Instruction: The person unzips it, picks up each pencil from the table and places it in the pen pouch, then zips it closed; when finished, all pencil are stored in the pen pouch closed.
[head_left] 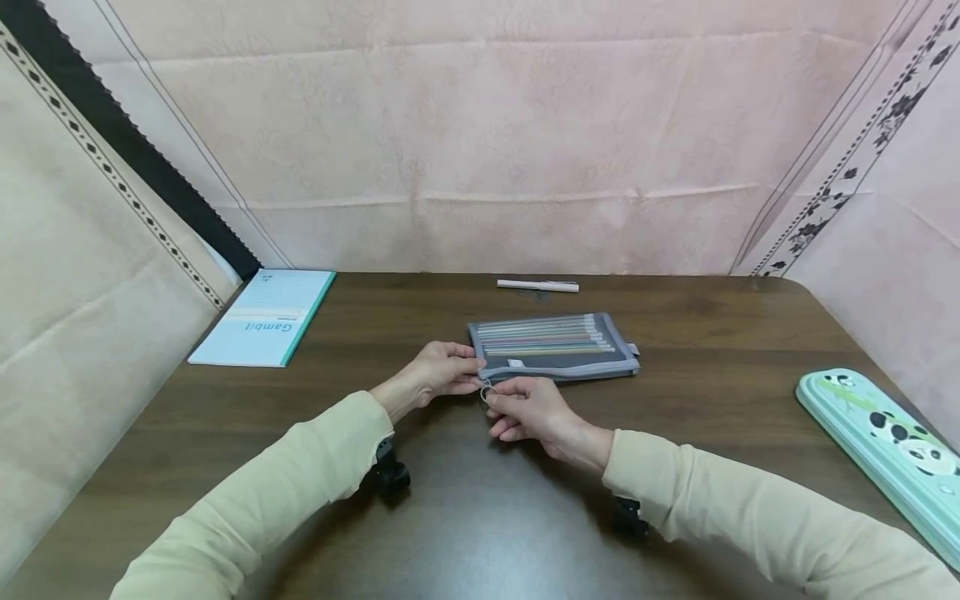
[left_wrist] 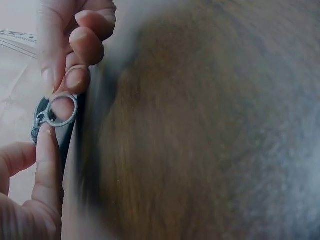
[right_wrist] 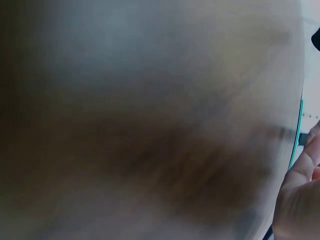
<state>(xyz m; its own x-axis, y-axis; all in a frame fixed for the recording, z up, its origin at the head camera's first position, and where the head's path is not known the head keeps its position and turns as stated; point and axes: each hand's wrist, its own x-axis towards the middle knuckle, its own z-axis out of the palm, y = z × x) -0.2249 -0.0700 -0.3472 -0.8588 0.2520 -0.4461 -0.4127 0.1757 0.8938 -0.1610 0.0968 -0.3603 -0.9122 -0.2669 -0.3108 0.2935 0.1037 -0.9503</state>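
Note:
In the head view a flat grey zippered pouch lies on the table, with several slim coloured sticks showing through its see-through front. The left hand pinches its near left corner between thumb and fingers. Right beside it, the right hand holds the round metal ring of the zip pull between thumb and forefinger. From the left wrist, the ring appears between both hands' fingertips, at the end of the zip. Only part of the right hand enters the right wrist view, at its right edge.
Behind the pouch lies a white pen. A pale blue book marked Gambit is at the back left. At the right edge sits a mint green case with pandas. Light cloth hangs around the brown table.

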